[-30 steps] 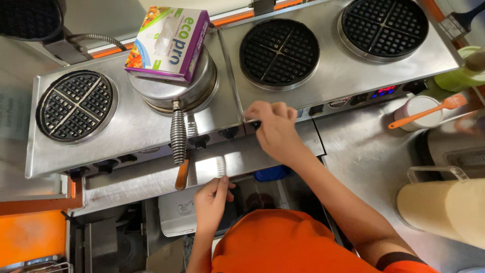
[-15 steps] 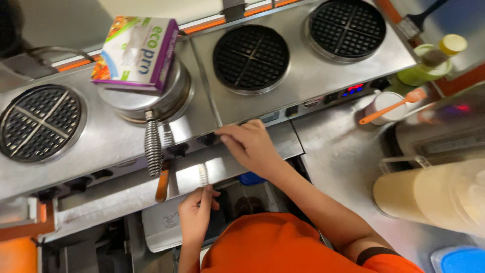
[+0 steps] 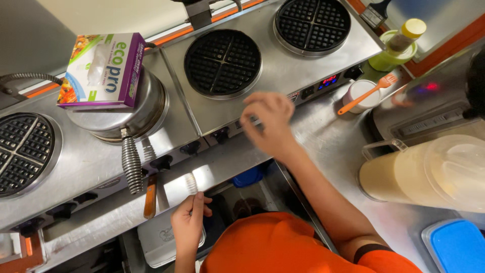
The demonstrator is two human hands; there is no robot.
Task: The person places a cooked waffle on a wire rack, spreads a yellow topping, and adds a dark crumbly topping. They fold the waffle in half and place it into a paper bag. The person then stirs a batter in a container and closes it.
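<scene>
Just left hand [image 3: 188,222] gripping brush [image 3: 191,183].

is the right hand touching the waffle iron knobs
Cannot tell. In the head view the right hand is motion-blurred over the front edge of the waffle iron, hiding any gap or contact with its knobs.

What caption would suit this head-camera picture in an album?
Right hand blurred above the waffle iron's control knobs, left hand gripping a small white brush below.
</scene>
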